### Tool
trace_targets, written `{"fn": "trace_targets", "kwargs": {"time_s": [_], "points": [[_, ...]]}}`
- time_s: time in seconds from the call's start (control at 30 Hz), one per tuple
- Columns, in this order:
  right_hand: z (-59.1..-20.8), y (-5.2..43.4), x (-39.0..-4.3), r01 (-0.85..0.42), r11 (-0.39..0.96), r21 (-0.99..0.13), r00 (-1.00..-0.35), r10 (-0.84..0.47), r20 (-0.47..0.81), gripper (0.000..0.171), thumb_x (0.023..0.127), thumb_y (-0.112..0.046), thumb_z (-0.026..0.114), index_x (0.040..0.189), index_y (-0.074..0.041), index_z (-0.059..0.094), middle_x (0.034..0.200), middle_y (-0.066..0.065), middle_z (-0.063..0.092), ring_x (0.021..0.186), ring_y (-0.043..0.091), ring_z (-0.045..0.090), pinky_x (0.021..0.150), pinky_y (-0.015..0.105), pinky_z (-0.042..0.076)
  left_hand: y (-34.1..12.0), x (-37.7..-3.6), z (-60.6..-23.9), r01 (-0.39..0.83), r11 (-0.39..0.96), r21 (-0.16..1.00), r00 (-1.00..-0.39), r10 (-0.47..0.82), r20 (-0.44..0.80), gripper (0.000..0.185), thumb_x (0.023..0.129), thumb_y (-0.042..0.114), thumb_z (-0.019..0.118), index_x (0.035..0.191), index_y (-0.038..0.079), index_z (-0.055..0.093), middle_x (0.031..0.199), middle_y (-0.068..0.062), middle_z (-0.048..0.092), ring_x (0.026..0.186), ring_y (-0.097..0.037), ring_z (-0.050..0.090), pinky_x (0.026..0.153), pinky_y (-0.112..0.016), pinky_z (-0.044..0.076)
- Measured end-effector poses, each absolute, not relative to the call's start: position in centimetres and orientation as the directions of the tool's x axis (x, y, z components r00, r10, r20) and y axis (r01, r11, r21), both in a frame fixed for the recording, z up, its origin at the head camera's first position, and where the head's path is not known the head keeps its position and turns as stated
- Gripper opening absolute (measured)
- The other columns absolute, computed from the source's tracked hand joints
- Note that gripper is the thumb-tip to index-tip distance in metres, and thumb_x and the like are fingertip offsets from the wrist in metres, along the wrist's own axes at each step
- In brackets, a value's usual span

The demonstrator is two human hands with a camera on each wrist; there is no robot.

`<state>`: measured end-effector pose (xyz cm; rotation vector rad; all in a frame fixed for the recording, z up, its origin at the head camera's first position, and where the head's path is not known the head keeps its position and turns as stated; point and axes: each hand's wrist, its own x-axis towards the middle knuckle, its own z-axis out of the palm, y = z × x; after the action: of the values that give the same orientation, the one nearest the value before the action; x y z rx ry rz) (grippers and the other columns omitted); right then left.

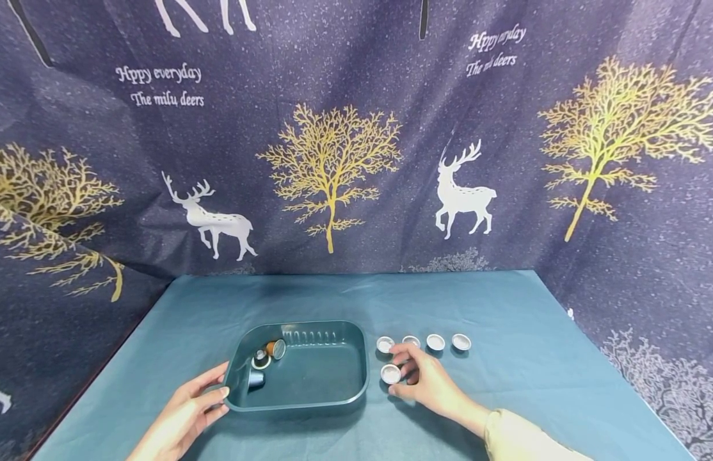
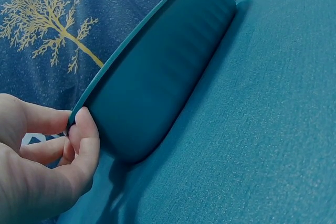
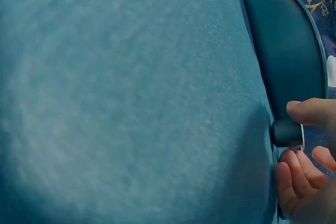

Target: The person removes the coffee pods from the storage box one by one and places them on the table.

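My left hand (image 1: 189, 410) pinches the left rim of a dark green rectangular tray (image 1: 299, 406) between thumb and fingers, plainly seen in the left wrist view. Inside the tray's left part lie an orange coffee capsule (image 1: 276, 349), a dark one (image 1: 261, 359) and a blue one (image 1: 256, 379). Right of the tray, my right hand (image 1: 428, 381) has thumb and fingers spread around the nearest coffee capsule (image 1: 390, 374). In the right wrist view this capsule (image 3: 286, 133) has a dark green body and pale rim, with small gaps showing between it and the fingertips.
Behind my right hand, more capsules stand lid up in a row: one by the tray (image 1: 384, 345), one partly covered by my fingers (image 1: 411, 341), and two farther right (image 1: 435, 342). A teal cloth (image 1: 506, 358) covers the table; a printed curtain (image 1: 356, 77) hangs behind it.
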<state>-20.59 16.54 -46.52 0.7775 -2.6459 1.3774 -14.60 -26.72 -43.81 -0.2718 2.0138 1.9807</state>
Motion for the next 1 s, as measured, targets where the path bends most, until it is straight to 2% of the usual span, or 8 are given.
{"fn": "trace_targets", "kwargs": {"time_s": [0.27,0.53,0.73,1.0], "points": [[-45.4,16.7,-20.8,-0.514,0.481,-0.711,-0.848,-0.408,0.337,0.059,0.072,-0.008,0.086,0.126,-0.008,0.059,0.11,0.011,0.066,0.087,0.02,0.063,0.068,0.024,0.055,-26.7,-14.5,-43.7,-0.35,0.023,0.936,-0.932,0.086,-0.351,0.074,0.1,0.011,0.054,0.158,-0.001,0.01,0.121,0.003,0.046,0.098,-0.003,0.06,0.084,-0.025,0.054],[-43.8,16.7,-21.3,-0.528,0.502,-0.685,-0.842,-0.418,0.342,0.057,0.078,-0.016,0.083,0.129,-0.012,0.059,0.113,0.01,0.067,0.092,0.024,0.064,0.072,0.027,0.055,-26.9,-14.5,-43.9,-0.344,0.007,0.939,-0.934,0.104,-0.343,0.075,0.1,0.012,0.055,0.158,-0.001,0.009,0.118,0.005,0.048,0.098,-0.002,0.061,0.084,-0.025,0.055],[-42.4,16.6,-21.8,-0.538,0.501,-0.678,-0.834,-0.432,0.342,0.058,0.078,-0.015,0.083,0.13,-0.015,0.058,0.114,0.01,0.066,0.094,0.028,0.063,0.075,0.031,0.056,-26.9,-14.4,-43.9,-0.356,-0.004,0.934,-0.927,0.126,-0.353,0.077,0.099,0.014,0.056,0.158,-0.002,0.008,0.117,0.005,0.051,0.099,-0.003,0.062,0.085,-0.025,0.055],[-40.4,16.1,-22.6,-0.533,0.504,-0.679,-0.839,-0.42,0.346,0.057,0.077,-0.017,0.084,0.129,-0.018,0.061,0.108,0.001,0.068,0.094,0.026,0.065,0.074,0.032,0.057,-26.9,-14.4,-43.8,-0.351,-0.009,0.936,-0.931,0.113,-0.347,0.075,0.1,0.015,0.056,0.158,-0.001,0.01,0.118,0.003,0.05,0.099,-0.003,0.063,0.085,-0.025,0.055]]}}
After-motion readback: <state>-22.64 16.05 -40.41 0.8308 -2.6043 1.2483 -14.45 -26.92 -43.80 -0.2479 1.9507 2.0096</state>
